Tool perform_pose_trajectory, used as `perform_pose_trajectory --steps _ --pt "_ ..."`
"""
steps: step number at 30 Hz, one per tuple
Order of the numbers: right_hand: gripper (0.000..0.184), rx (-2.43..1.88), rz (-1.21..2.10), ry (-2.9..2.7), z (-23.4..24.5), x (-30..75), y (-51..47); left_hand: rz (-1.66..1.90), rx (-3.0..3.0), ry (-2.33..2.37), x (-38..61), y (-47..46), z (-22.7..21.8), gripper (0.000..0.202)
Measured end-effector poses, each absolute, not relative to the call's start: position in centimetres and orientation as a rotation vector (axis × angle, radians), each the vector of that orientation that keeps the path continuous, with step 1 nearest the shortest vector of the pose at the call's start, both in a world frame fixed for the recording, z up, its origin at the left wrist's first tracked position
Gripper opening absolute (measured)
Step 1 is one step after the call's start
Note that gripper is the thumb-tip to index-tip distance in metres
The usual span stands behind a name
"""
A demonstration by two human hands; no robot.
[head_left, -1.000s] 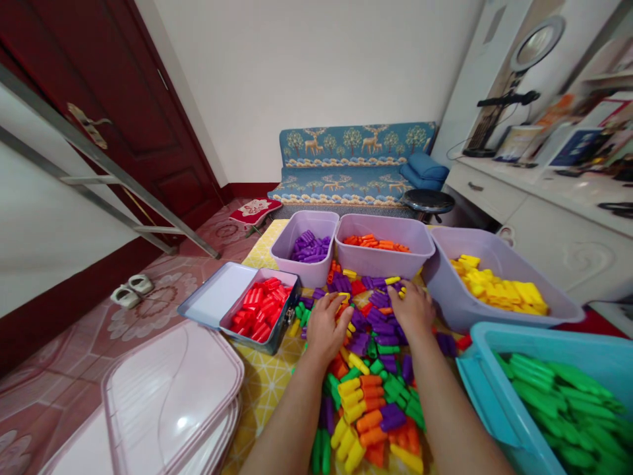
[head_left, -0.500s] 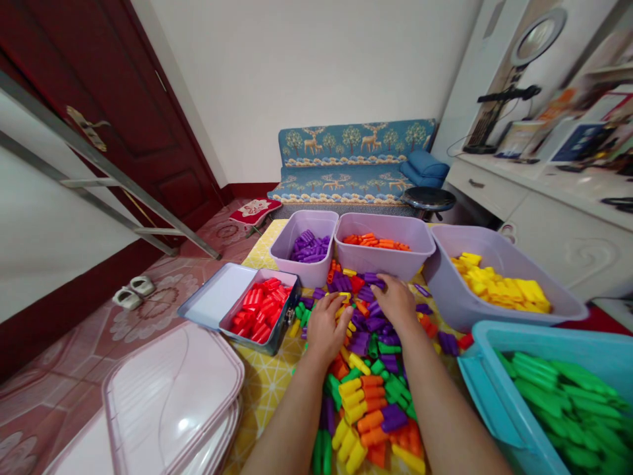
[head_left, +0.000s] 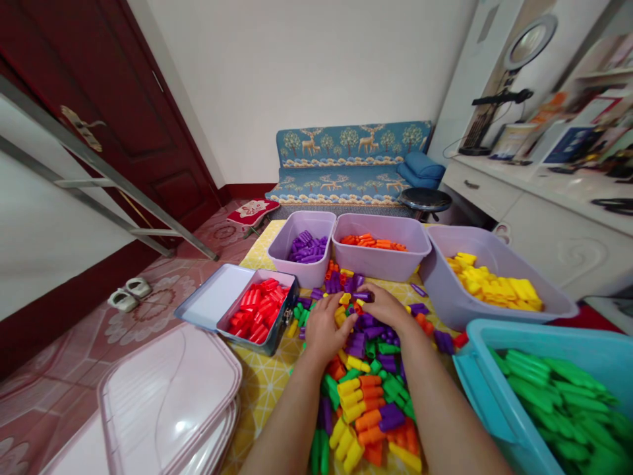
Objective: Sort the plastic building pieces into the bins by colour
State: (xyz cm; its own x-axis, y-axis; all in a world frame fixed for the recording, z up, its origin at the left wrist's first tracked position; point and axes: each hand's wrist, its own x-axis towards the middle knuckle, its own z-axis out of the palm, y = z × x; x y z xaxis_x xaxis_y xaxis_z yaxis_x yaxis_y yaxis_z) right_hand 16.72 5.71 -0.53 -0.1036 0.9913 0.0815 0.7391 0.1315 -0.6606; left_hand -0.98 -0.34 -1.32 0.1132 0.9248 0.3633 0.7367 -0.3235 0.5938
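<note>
Over a heap of mixed plastic building pieces (head_left: 363, 399), both of my hands reach in at the far part. My left hand (head_left: 326, 332) is palm down with fingers loosely curved and the thumb apart; its fingertips are beside a yellow piece (head_left: 345, 299). I see no firm grip there. My right hand (head_left: 384, 308) has its fingertips closed on a purple building piece (head_left: 363, 297), just right of the left fingertips. Below the hands lie more purple pieces (head_left: 357, 344), with joined yellow pieces (head_left: 352, 401) and orange pieces (head_left: 372, 396) nearer to me.
Behind the heap stand lilac bins of purple (head_left: 301, 270), orange (head_left: 380, 262) and yellow pieces (head_left: 455, 310). A turquoise bin (head_left: 487, 389) of green pieces is at right. An open tin (head_left: 267, 343) of red pieces sits at left, near stacked lids (head_left: 173, 389).
My right hand has moved slightly left, closer to my left hand, and its fingertips have closed on a purple piece. My left hand stays nearly in place. The view has shifted slightly.
</note>
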Motion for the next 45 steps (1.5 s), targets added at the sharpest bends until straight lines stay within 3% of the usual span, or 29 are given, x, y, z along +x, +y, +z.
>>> perform_pose_trajectory --steps 8,13,18,25,34,39,45 --pt "0.043 -1.266 0.951 -1.899 1.0 15.1 2.7 1.064 2.075 1.412 -1.4 -0.7 -1.1 0.064" --pt "0.031 -1.273 1.018 -1.664 1.0 15.6 -0.2 1.178 1.914 1.255 -1.6 -0.9 -0.8 0.042" --pt "0.024 -1.303 0.830 -1.669 0.4 15.6 -2.7 1.168 1.931 1.193 -1.5 -1.0 -0.6 0.021" --pt "0.025 -1.276 0.484 -1.792 -0.7 14.9 -3.8 1.237 1.926 1.106 -1.3 -0.9 -0.7 0.025" --pt "0.028 -1.330 0.412 -1.871 -1.3 15.1 -3.8 1.355 2.015 1.355 -1.8 -1.2 -0.2 0.034" --pt "0.024 -1.324 0.406 -1.853 -1.4 15.0 -3.8 1.538 1.545 1.422 -2.5 -0.6 1.5 0.041" --pt "0.022 -1.344 0.387 -1.861 -1.5 15.0 -3.8 1.448 0.686 0.924 -3.9 0.7 5.9 0.049"
